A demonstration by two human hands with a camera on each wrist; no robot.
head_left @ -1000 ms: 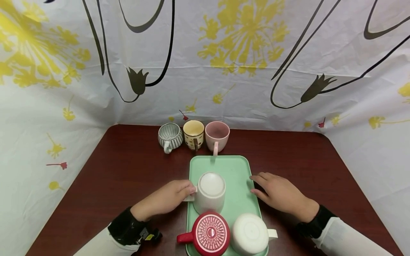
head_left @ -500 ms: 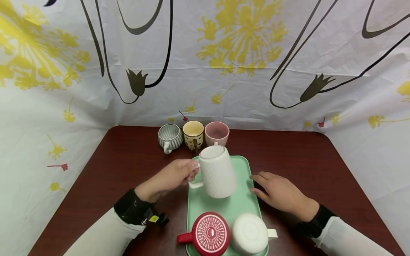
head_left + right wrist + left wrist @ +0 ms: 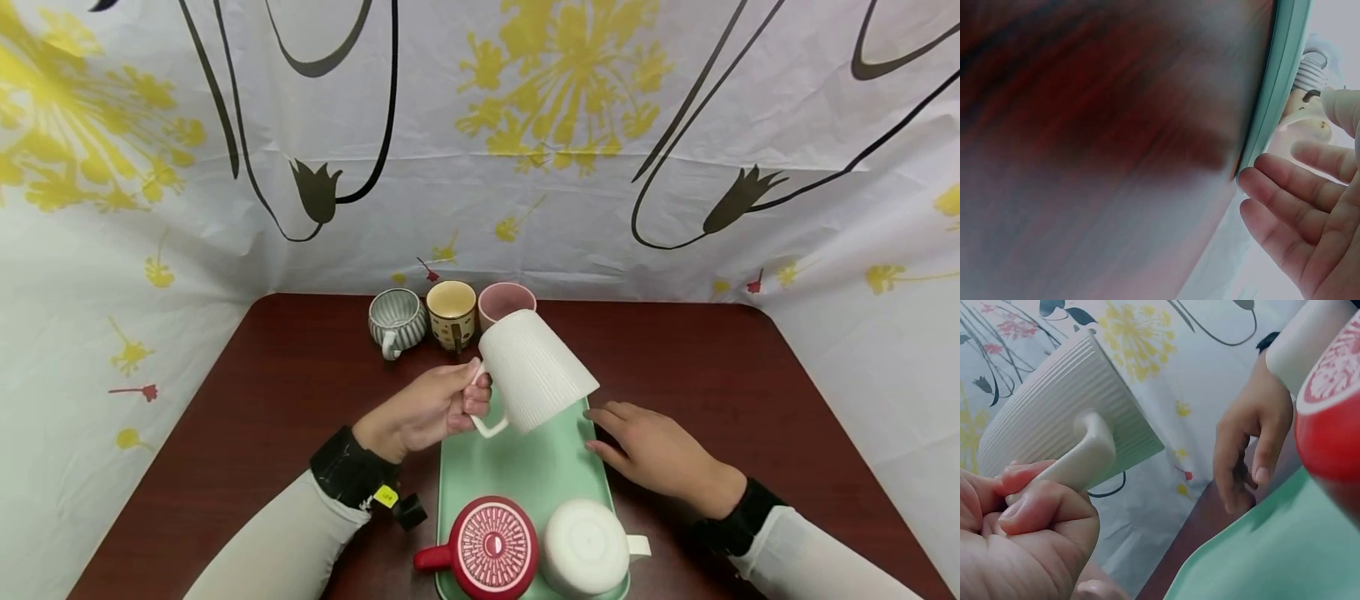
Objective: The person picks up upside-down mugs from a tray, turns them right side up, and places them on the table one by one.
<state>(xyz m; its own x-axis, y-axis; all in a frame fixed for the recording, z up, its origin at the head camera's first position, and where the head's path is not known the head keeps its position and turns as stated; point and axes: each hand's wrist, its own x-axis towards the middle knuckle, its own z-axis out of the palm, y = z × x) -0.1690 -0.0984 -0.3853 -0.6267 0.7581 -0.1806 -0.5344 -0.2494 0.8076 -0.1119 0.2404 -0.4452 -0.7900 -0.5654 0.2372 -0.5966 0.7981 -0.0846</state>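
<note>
The left hand (image 3: 427, 410) pinches the handle of a white ribbed mug (image 3: 534, 371), held tilted in the air above the far end of the green tray (image 3: 525, 471). At the mug's four o'clock, the right hand (image 3: 656, 454) lies flat, fingers straight, touching the tray's right rim. A red mug (image 3: 491, 547) and white mug (image 3: 587, 547) sit upside down at the tray's six o'clock end.
</note>
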